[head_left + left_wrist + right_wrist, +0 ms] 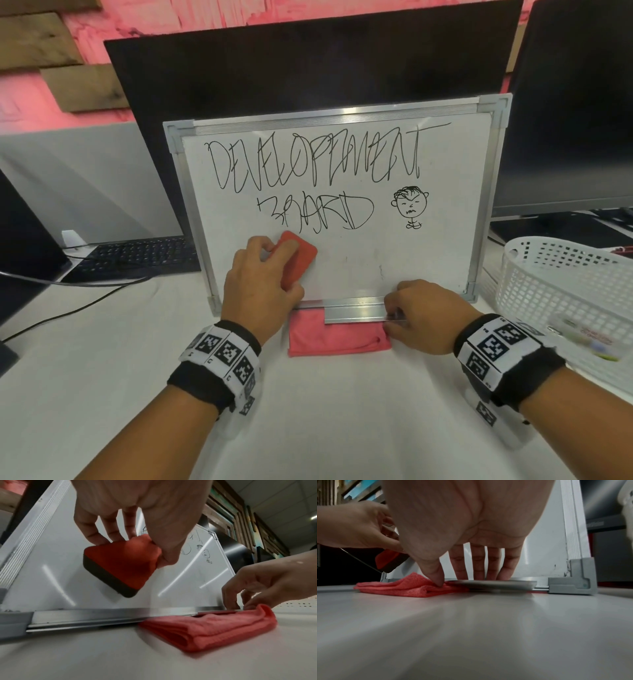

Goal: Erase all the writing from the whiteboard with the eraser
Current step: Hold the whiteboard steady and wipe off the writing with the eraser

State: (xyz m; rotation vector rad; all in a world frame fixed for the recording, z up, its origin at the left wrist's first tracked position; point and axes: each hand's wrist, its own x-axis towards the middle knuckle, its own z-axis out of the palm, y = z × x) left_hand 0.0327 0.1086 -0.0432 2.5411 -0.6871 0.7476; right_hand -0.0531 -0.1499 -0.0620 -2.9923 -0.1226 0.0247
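Note:
The whiteboard (411, 260) leans upright against a dark monitor. It bears black writing (315, 161) in two lines and a small face doodle (410, 205). My left hand (270, 263) grips the red eraser (301, 253), whose dark felt side (109, 580) faces the board's lower left, just under the second line. My right hand (394, 315) rests on the metal tray (356, 311) at the board's bottom edge. Its fingers (477, 563) are straight on the tray and the thumb touches the pink cloth (406, 586).
The folded pink cloth (335, 337) lies on the white table, partly under the tray. A white plastic basket (561, 274) stands at the right. A black keyboard (137, 257) and cables lie at the left, and a second monitor (575, 102) stands at the far right.

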